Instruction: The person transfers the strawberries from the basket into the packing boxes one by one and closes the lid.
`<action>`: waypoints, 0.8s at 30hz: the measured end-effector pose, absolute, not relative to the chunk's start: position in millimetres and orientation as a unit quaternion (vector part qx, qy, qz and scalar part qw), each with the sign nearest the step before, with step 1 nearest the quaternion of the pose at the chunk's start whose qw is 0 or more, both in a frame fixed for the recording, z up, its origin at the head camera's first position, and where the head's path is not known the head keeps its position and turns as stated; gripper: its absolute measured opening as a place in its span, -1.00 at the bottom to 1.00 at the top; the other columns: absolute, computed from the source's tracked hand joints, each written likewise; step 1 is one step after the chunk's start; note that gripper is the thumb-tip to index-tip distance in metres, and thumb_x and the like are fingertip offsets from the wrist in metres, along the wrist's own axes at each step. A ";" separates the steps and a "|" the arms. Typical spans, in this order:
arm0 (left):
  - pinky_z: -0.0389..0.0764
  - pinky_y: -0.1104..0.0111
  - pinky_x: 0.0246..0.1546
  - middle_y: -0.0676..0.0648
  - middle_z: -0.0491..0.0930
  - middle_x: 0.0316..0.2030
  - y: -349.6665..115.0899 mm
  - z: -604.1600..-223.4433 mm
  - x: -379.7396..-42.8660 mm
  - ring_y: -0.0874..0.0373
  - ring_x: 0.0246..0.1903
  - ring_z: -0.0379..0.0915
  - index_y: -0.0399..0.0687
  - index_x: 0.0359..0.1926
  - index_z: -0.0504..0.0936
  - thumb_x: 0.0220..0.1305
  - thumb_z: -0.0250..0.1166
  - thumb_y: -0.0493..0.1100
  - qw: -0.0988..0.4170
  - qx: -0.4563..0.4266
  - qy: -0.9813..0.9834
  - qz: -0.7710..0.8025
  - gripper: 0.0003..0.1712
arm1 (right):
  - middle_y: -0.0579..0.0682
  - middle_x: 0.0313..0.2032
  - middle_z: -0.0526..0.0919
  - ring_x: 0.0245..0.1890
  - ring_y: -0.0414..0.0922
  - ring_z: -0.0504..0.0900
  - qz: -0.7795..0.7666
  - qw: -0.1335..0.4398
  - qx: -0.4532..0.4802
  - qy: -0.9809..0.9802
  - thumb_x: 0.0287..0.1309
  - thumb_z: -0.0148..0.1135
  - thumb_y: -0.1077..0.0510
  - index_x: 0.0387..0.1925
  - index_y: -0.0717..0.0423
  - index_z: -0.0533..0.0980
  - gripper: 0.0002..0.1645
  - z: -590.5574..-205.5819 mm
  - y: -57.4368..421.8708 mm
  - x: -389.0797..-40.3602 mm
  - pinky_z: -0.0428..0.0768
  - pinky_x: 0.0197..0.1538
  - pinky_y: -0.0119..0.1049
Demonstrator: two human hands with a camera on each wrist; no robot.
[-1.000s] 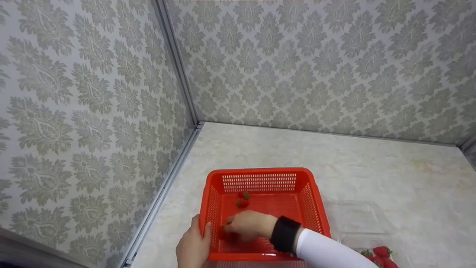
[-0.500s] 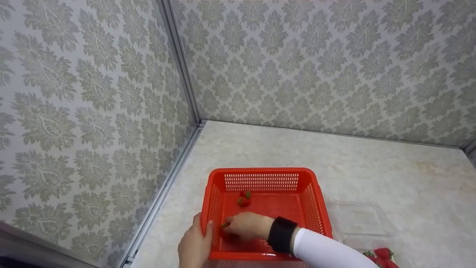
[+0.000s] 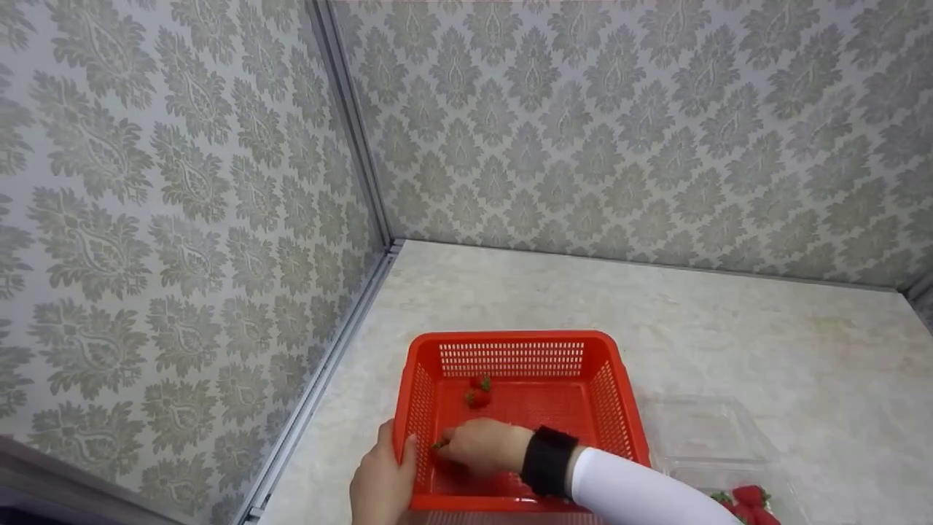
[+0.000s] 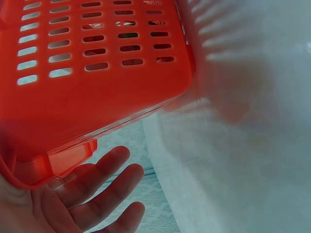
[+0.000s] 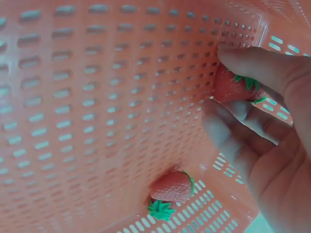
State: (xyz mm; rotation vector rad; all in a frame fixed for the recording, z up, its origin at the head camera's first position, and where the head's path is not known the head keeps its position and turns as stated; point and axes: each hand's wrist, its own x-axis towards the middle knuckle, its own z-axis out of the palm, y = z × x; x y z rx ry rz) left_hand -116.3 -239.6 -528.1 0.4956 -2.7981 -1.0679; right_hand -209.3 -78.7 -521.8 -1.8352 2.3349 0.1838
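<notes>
A red plastic basket [image 3: 510, 503] with slotted walls stands on the table. My left hand [image 3: 383, 477] holds its left rim, thumb over the edge; in the left wrist view the other fingers [image 4: 104, 199] extend outside, under the rim. Inside the basket, my right hand [image 3: 485, 445] is low near the left front corner. The right wrist view has a strawberry [image 5: 231, 87] with green leaves between its thumb and fingers, partly hidden by them. Two more strawberries [image 3: 478, 397] lie together farther back on the basket floor.
To the basket's right is an open clear plastic box [image 3: 703, 430], with several strawberries [image 3: 751, 496] in its near part. Patterned wall panels [image 3: 182, 292] border the table [image 3: 729, 328] on the left and at the back.
The right hand's blur from a second ago has gone, and it stays at nearly the same spot in the basket. My left hand keeps its hold on the rim.
</notes>
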 end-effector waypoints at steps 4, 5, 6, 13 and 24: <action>0.58 0.17 -0.50 -0.15 0.62 -0.29 -238.5 -528.7 -115.8 0.07 -0.44 0.60 -0.25 0.16 0.32 0.32 0.12 0.04 0.052 0.158 -0.922 -0.349 -0.45 | -0.15 -0.14 0.57 -0.33 -0.27 0.55 0.066 0.099 -0.610 0.784 0.12 0.26 0.16 0.03 -0.15 0.53 -0.60 -522.4 -76.5 -206.9 0.52 -0.27 -0.42; 0.57 0.17 -0.51 -0.15 0.62 -0.30 -238.8 -528.7 -115.8 0.08 -0.45 0.60 -0.25 0.16 0.32 0.32 0.11 0.05 0.051 0.158 -0.923 -0.348 -0.44 | -0.16 -0.12 0.57 -0.31 -0.27 0.55 0.067 0.104 -0.608 0.784 0.12 0.26 0.17 0.02 -0.15 0.53 -0.61 -521.9 -75.6 -206.5 0.52 -0.25 -0.42; 0.57 0.17 -0.51 -0.15 0.62 -0.31 -239.0 -528.5 -115.8 0.08 -0.45 0.60 -0.26 0.17 0.31 0.33 0.10 0.05 0.049 0.158 -0.923 -0.346 -0.44 | -0.16 -0.10 0.56 -0.30 -0.27 0.56 0.068 0.107 -0.607 0.785 0.11 0.27 0.17 0.01 -0.15 0.54 -0.61 -521.4 -74.6 -206.2 0.52 -0.24 -0.42; 0.58 0.13 -0.44 -0.18 0.62 -0.24 -240.5 -526.6 -118.4 0.03 -0.38 0.61 -0.28 0.18 0.29 0.32 0.11 0.05 0.032 0.168 -0.924 -0.343 -0.41 | -0.18 -0.27 0.48 -0.48 -0.30 0.43 0.032 0.109 -0.586 0.803 0.01 0.31 0.26 -0.05 -0.14 0.54 -0.57 -505.8 -57.6 -208.9 0.42 -0.42 -0.47; 0.58 0.11 -0.41 -0.22 0.61 -0.20 -241.5 -525.2 -121.9 0.01 -0.36 0.61 -0.27 0.21 0.26 0.33 0.10 0.07 0.012 0.174 -0.927 -0.332 -0.38 | -0.20 -0.45 0.33 -0.58 -0.28 0.31 -0.040 0.061 -0.546 0.835 0.07 0.27 0.26 -0.40 -0.10 0.46 -0.81 -462.7 -3.0 -219.8 0.30 -0.47 -0.51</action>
